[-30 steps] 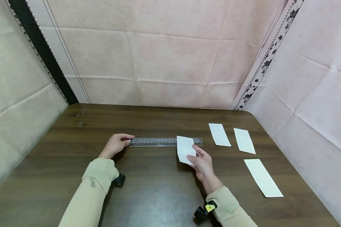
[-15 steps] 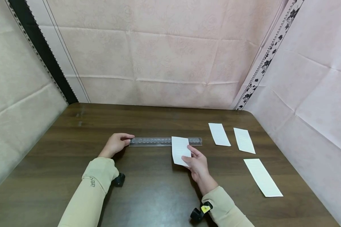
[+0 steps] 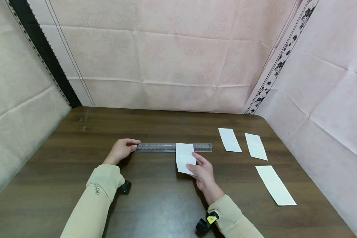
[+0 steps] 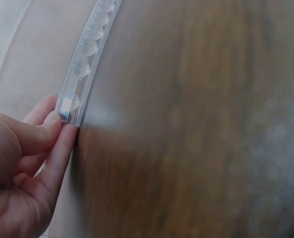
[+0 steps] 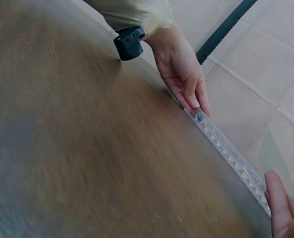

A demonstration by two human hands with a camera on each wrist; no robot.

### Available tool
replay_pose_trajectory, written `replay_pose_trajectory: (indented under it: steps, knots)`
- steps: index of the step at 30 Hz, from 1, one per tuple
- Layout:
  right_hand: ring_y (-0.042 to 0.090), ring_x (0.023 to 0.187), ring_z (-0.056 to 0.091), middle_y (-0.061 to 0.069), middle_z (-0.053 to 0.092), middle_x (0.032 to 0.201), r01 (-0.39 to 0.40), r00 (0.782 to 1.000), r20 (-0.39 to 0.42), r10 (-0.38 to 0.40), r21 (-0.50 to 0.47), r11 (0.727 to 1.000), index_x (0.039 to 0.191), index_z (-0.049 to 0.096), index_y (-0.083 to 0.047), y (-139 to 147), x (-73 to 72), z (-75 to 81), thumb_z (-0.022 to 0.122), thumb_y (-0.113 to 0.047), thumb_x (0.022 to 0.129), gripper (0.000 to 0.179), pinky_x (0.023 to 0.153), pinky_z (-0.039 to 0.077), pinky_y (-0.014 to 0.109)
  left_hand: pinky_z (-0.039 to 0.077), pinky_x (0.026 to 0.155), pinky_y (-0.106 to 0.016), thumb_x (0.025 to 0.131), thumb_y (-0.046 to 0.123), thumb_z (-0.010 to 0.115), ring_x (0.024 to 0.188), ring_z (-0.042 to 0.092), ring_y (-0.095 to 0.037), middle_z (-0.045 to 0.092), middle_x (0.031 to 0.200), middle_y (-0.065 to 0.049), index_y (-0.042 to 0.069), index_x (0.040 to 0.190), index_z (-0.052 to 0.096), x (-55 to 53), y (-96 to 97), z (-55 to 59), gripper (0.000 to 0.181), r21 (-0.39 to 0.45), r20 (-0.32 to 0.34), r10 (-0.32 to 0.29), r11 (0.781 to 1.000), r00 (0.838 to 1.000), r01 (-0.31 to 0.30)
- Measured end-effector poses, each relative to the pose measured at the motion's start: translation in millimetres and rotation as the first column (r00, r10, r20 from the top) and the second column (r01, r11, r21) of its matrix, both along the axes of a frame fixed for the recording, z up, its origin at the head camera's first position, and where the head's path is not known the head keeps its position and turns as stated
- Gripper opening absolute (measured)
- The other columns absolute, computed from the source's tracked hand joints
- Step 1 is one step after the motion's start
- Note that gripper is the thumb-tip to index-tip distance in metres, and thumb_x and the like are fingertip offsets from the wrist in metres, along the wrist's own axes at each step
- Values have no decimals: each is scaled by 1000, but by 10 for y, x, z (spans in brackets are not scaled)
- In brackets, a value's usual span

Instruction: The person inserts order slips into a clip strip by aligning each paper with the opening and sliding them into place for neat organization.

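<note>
My left hand pinches the left end of a long clear plastic strip between thumb and fingers. In the left wrist view, a row of rounded, see-through shapes runs along the strip; its exact kind is unclear. My right hand holds a white paper card by its right side, thumb on the face towards me. The card is tilted up and covers part of the strip in the head view. From the right wrist, the card appears nearly edge-on beside the strip's near end, with my right fingers against it.
Three more white paper cards lie on the right of the brown wooden table: a far one, one beside it and a longer one nearer. Pale cloth hangs along the back and both sides.
My right hand has moved the card leftward along the strip, from near its right end towards its middle. The left hand and the strip have stayed in place.
</note>
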State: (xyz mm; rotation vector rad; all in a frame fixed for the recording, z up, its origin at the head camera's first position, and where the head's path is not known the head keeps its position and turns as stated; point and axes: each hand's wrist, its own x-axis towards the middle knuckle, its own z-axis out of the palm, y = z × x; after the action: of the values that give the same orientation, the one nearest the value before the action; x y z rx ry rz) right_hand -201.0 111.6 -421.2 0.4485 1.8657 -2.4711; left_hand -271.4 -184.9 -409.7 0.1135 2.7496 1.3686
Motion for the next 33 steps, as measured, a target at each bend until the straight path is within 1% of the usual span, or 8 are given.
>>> replay_pose_trajectory:
  steps: [5,13,18,23,27,33]
  knots:
    - [19,84,61,23,51,124,-1,1000,2,1,-4,1000,130,50,4,-60,4,0,59,20,77,56,67,54,33,38,94,-49,92,6,57,113,48,-34,57,123,-19,5,118,65,3,-5,5,27,-7,-8,-6,1000,1000,5]
    - [16,77,61,22,52,122,-17,1000,-15,17,-22,1000,130,50,4,-179,15,0,60,21,76,57,65,54,32,39,94,-49,92,7,57,113,48,-34,56,124,-19,5,118,65,5,-13,20,28,-6,-2,-1,1000,1000,1]
    - [16,79,60,22,52,122,-25,999,-25,24,-28,999,130,50,5,-238,17,-8,61,20,76,58,66,54,31,39,94,-49,92,7,57,111,49,-34,56,123,-19,5,118,65,9,-9,32,27,0,4,7,1000,1000,-7]
    - [17,80,60,22,53,119,-17,999,-28,17,-21,1000,130,50,5,-292,36,-3,60,21,76,57,66,54,31,39,94,-48,92,7,57,112,49,-34,57,123,-19,5,118,65,11,1,36,27,-4,8,6,1000,1000,-6]
    - [17,81,61,22,54,119,-25,999,-26,25,-10,1000,129,50,5,-336,52,-11,61,20,76,56,67,54,30,39,95,-49,92,7,57,112,49,-34,56,123,-19,5,118,65,17,4,41,27,-10,6,4,1000,1000,-4]
    - [17,83,60,22,53,121,-26,1000,-5,26,16,1000,129,52,2,-397,78,-15,63,18,76,57,66,54,29,39,93,-48,92,7,57,110,50,-33,56,123,-19,5,118,65,15,14,39,27,-1,12,10,1000,1000,-10]
